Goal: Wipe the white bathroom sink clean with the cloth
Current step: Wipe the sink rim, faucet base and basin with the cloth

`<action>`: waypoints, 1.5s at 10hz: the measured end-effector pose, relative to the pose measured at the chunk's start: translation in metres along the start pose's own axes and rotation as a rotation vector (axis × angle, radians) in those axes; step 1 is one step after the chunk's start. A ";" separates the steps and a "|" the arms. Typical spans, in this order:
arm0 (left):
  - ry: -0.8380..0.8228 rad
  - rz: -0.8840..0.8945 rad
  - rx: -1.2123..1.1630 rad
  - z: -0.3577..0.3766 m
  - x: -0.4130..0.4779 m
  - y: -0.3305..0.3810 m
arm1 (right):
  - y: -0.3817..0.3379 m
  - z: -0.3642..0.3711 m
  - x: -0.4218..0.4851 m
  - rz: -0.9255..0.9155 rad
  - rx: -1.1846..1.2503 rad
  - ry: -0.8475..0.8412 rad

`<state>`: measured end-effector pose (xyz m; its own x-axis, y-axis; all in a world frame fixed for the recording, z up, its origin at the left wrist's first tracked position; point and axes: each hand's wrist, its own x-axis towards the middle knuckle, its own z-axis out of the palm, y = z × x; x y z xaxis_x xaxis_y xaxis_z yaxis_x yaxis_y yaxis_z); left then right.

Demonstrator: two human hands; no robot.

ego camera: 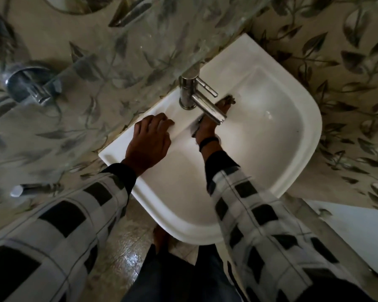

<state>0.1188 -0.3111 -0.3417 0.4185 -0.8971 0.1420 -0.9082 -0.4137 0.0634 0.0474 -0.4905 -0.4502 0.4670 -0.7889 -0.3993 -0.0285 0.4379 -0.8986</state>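
Chrome tap (187,92); leaf-patterned wall tiles (347,62); chrome wall fitting (28,86) left; glossy floor (122,253).

The faucet (202,99) overhangs the sink (312,136) bowl at eleven o'clock, the wall (109,118) close behind; the bowl lies open toward three o'clock.

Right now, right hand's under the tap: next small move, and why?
Probably slide the cloth rightward along the sink's back wall, out from under the tap. The right hand holds it beneath the spout, the left hand braces on the ledge, and the bowl's wide right side lies open beyond.
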 end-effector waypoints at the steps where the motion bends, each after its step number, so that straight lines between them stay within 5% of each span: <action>1: -0.007 0.010 0.009 0.000 0.001 0.000 | -0.016 0.028 -0.022 -0.126 0.337 0.102; 3: 0.009 0.012 0.010 -0.001 0.000 0.000 | -0.040 0.024 -0.017 -0.173 0.164 0.318; 4: 0.003 0.020 0.022 -0.001 0.000 -0.001 | 0.008 0.031 0.002 -0.067 0.268 0.312; 6: -0.002 0.019 0.027 -0.001 0.001 -0.002 | -0.056 0.036 -0.060 -0.071 0.384 0.233; 8: 0.019 0.030 0.004 -0.001 0.001 -0.001 | -0.023 -0.011 0.008 0.260 -0.178 0.128; 10: 0.010 0.037 0.015 0.001 0.001 -0.002 | -0.019 0.009 -0.003 -0.123 -0.036 0.241; 12: 0.014 0.030 0.002 0.000 0.001 -0.001 | -0.008 -0.019 0.011 0.284 -0.106 0.203; 13: 0.010 0.028 0.006 0.000 0.000 -0.002 | -0.033 -0.005 0.001 0.074 0.068 0.219; 14: 0.002 0.022 0.016 0.000 0.001 -0.002 | 0.071 -0.023 0.072 -0.131 0.095 0.282; 15: -0.003 0.023 0.004 0.000 0.001 -0.002 | 0.115 -0.033 0.105 -0.039 0.058 0.269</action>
<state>0.1212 -0.3111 -0.3415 0.3973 -0.9068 0.1409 -0.9177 -0.3933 0.0565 0.0637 -0.5371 -0.6012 0.2154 -0.8884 -0.4054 0.0389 0.4226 -0.9055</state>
